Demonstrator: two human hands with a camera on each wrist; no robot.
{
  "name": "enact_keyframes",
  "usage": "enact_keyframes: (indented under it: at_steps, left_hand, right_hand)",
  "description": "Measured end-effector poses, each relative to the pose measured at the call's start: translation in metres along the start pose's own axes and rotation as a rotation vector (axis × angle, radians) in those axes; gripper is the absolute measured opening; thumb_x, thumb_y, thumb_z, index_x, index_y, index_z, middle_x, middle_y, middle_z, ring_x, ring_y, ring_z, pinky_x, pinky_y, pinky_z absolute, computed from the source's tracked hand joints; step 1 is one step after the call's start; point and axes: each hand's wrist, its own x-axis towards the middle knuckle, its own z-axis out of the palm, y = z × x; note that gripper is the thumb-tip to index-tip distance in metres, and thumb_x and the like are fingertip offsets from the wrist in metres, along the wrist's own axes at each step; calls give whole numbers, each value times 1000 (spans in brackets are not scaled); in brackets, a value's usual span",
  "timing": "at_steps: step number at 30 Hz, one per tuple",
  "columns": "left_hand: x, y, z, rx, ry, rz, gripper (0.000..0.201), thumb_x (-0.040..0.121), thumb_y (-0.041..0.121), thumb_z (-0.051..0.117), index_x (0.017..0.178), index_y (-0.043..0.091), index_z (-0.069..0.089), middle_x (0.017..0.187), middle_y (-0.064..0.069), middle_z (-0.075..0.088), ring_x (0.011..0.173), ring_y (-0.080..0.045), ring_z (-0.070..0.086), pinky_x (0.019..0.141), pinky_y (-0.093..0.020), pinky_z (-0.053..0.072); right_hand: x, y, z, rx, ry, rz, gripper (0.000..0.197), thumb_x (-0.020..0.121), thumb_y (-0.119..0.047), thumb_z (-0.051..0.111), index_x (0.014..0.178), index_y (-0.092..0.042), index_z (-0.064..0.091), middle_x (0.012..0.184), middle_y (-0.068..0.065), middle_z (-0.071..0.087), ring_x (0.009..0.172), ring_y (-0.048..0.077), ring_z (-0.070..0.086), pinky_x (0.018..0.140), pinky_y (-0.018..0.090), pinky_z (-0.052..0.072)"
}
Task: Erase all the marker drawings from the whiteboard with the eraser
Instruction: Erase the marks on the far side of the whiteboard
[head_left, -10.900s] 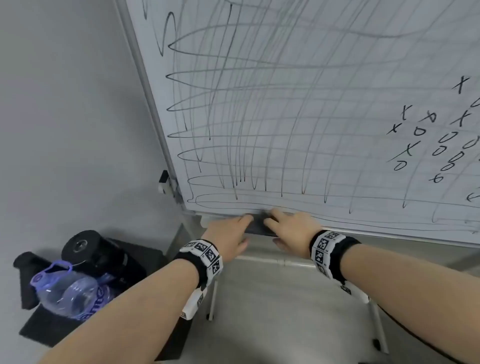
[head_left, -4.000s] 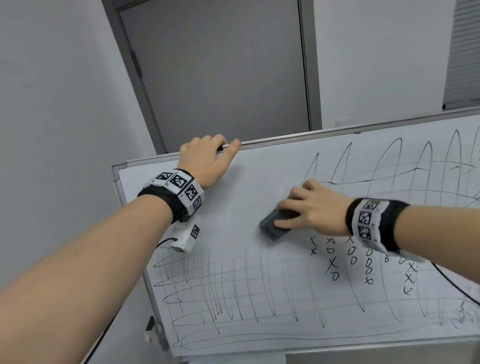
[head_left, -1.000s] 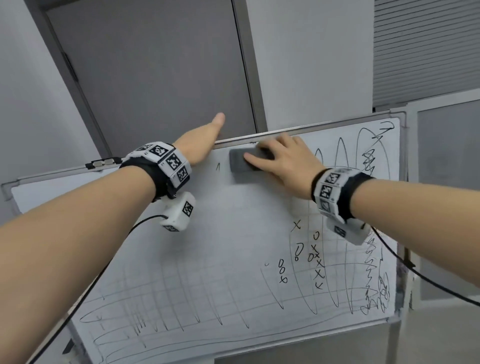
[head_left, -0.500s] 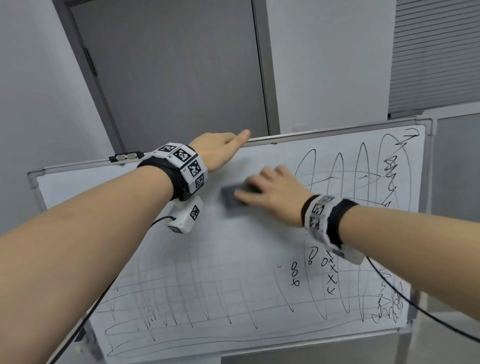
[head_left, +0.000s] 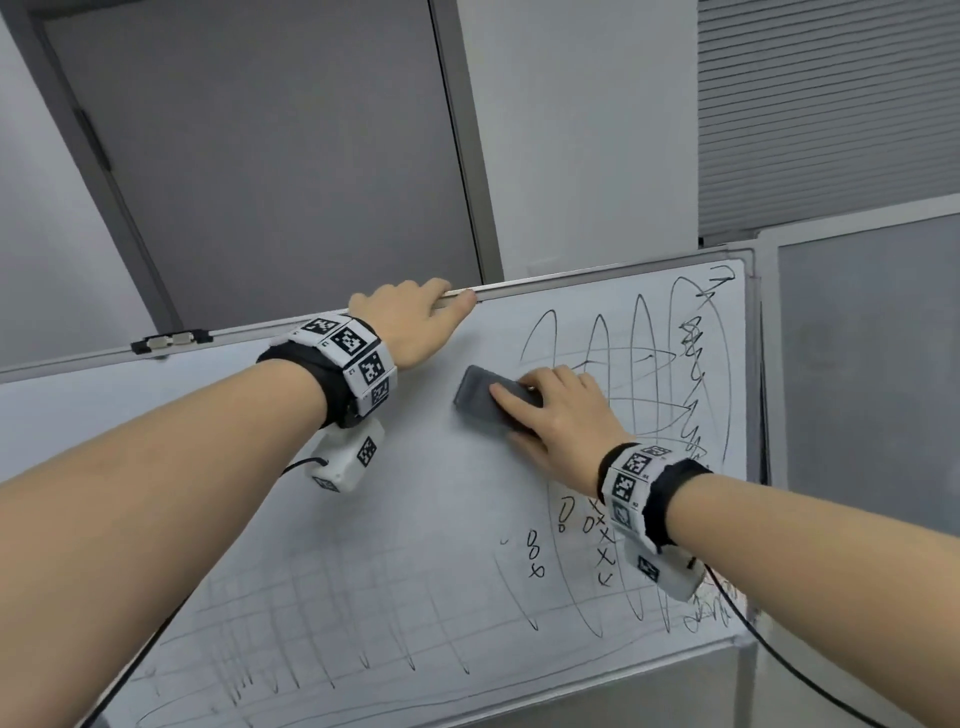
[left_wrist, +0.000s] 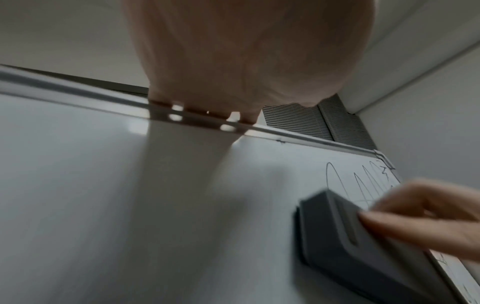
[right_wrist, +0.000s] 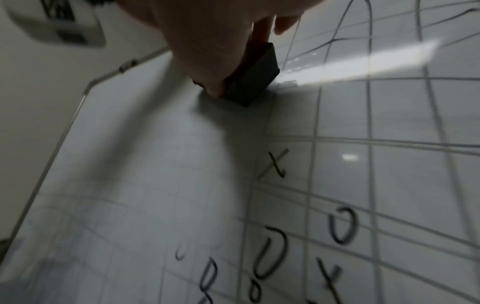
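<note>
Head view: the left hand (head_left: 410, 322) hooks its curled fingers over the top rail of the whiteboard (head_left: 363, 519), thumb lying along the rail. Below and right of it, the right hand (head_left: 558, 415) presses the dark eraser (head_left: 480, 402) flat on the whiteboard, fingers laid across its back; its long axis slants from upper left to lower right.

Left wrist view: the eraser (left_wrist: 345, 232) lies right of the gripping hand (left_wrist: 233, 61).

Right wrist view: fingers (right_wrist: 215, 59) pinch the eraser (right_wrist: 253, 82) above the X and O marks (right_wrist: 275, 164).
</note>
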Motion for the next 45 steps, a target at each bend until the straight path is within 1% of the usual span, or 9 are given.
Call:
enact_keyframes:
  at_steps: [4, 13, 22, 25, 30, 33, 35, 41, 45]
  left_hand:
    - [7, 13, 2, -36, -11, -31, 72, 85, 76, 3, 122, 35, 48, 121, 0, 59, 115, -29, 53, 95, -52, 31]
    - [14, 9, 3, -61, -19, -48, 79, 74, 85, 2, 115, 37, 50, 107, 6, 60, 107, -26, 55, 93, -52, 31]
    - [14, 6, 6, -51, 8, -47, 81, 74, 85, 2, 118, 37, 51, 113, 4, 60, 112, -26, 54, 88, -49, 29]
    - [15, 8, 8, -46, 20, -51, 79, 75, 84, 3, 117, 37, 51, 113, 4, 61, 112, -26, 54, 85, -47, 28]
    - [15, 9, 7, -45, 15, -65, 77, 76, 83, 3, 115, 37, 52, 104, 5, 59, 106, -25, 55, 93, -49, 30]
    - [17, 9, 8, -39, 25, -64, 77, 76, 83, 3, 114, 37, 52, 103, 5, 58, 105, -26, 54, 94, -50, 31]
    - [18, 7, 9, -34, 28, -59, 78, 75, 84, 4, 114, 37, 52, 104, 4, 58, 106, -26, 55, 93, -49, 31]
    - [17, 6, 12, -32, 40, -52, 76, 75, 84, 6, 116, 37, 51, 113, 3, 59, 112, -26, 54, 92, -49, 30]
    - [16, 9, 13, -38, 56, -52, 76, 76, 84, 7, 116, 37, 52, 110, 4, 59, 109, -24, 54, 95, -51, 30]
  right_hand:
    - [1, -10, 5, 67, 30, 103, 53, 89, -35, 62, 139, -27, 49, 111, 10, 54, 88, 31, 49, 74, 43, 44]
    - [4, 68, -18, 376, 434, 1374, 62, 97, -34, 54, 153, -34, 30, 126, 14, 40, 116, 35, 41, 94, 34, 35]
    - [3, 8, 17, -9, -99, -177, 73, 74, -9, 69, 138, -34, 47, 113, 9, 53, 89, 29, 44, 71, 40, 40]
    - [15, 9, 13, 44, 117, 60, 69, 76, -13, 70, 138, -34, 46, 109, 13, 53, 88, 31, 47, 72, 43, 44]
    - [17, 51, -11, 353, 451, 1208, 58, 95, -31, 56, 149, -38, 37, 125, 14, 42, 115, 34, 40, 97, 37, 35]
    - [14, 60, -16, 422, 454, 1510, 59, 98, -30, 52, 153, -37, 30, 130, 14, 39, 118, 35, 39, 93, 32, 32]
    - [11, 55, -13, 294, 431, 1302, 59, 95, -26, 56, 150, -33, 36, 126, 16, 41, 114, 35, 39, 94, 37, 36]
    - [-10, 57, -5, -7, -102, -144, 70, 75, -4, 56, 139, -31, 47, 122, 14, 53, 97, 32, 45, 78, 41, 43]
    - [-18, 77, -9, 100, 226, 381, 60, 84, -14, 64, 141, -28, 49, 119, 20, 51, 100, 39, 48, 84, 49, 47]
